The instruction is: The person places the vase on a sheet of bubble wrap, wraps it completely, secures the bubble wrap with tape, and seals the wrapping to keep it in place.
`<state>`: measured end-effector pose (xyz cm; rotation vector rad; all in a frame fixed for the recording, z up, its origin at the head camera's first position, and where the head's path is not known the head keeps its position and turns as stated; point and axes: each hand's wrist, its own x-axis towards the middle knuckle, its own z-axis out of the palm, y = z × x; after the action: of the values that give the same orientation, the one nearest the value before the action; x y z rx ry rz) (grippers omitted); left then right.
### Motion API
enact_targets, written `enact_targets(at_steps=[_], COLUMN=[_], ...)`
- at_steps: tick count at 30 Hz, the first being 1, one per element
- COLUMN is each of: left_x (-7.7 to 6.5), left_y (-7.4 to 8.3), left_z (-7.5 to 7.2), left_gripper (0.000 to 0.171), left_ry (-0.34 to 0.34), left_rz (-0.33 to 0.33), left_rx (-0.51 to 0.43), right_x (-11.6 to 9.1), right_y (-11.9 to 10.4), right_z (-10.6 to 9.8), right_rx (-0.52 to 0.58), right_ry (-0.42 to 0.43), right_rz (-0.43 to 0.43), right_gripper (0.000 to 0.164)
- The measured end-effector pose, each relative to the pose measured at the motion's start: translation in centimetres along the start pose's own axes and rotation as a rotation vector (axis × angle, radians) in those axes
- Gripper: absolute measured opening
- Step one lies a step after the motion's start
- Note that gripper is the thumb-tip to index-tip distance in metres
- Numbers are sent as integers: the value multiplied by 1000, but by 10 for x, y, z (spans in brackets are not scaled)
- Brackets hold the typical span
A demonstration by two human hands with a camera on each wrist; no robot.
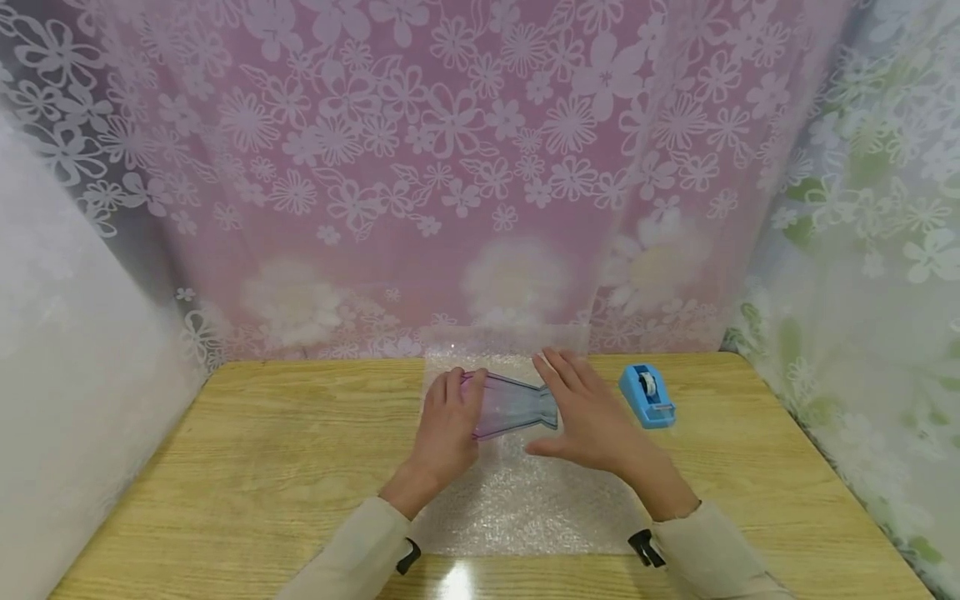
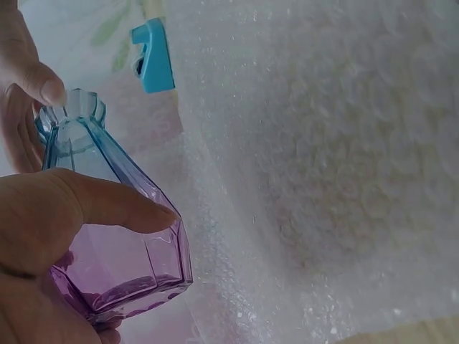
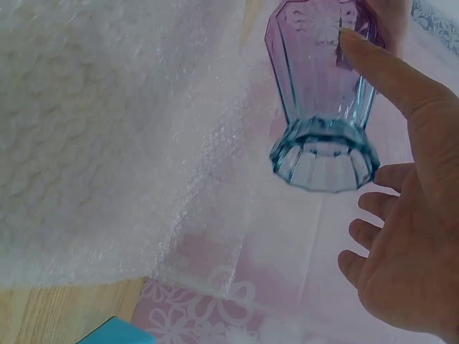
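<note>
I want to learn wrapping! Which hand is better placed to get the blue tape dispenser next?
Probably the right hand: it is nearer the blue tape dispenser and spread open beside the vase, while the left hand grips the vase's purple end.

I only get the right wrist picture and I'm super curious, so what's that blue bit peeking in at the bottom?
Observer: It's a blue tape dispenser with a whitish roll in it.
Operator: Cool! What's the other hand doing?
Observer: The left hand grips the vase at its purple end.
Operator: Does the table show on both sides of the bubbly sheet?
Observer: Yes, wooden table shows left and right of the bubble wrap.
</note>
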<state>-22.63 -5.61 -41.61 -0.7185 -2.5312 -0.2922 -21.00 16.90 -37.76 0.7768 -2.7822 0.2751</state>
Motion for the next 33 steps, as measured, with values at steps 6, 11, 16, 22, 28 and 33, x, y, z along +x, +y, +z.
enact_targets(at_steps=[6,11,16,22,28,33], left_x=[3,4,3,2,2,0], left_y=[9,15,19,22,26,29], left_z=[1,0,2,3,1,-1], left_gripper=[86,87,88,86,82,81], left_ry=[-21,-12,-6,21,12,5], left_rz=[-9,9,19,30,30,36], left_rx=[17,59,91,113,155,171], right_x=[7,11,15,16,16,15], right_y=[-12,-21,-29,-35,-39,-42], right_z=[2,3,6,7,12,17], right_rx=[-8,-18,-43,-59,-113,-168], right_ry=[-2,-12,-39,-57,-44,-11], right_rz=[-20,-2,-8,8,45,67], right_gripper=[115,116,114,111,107,100])
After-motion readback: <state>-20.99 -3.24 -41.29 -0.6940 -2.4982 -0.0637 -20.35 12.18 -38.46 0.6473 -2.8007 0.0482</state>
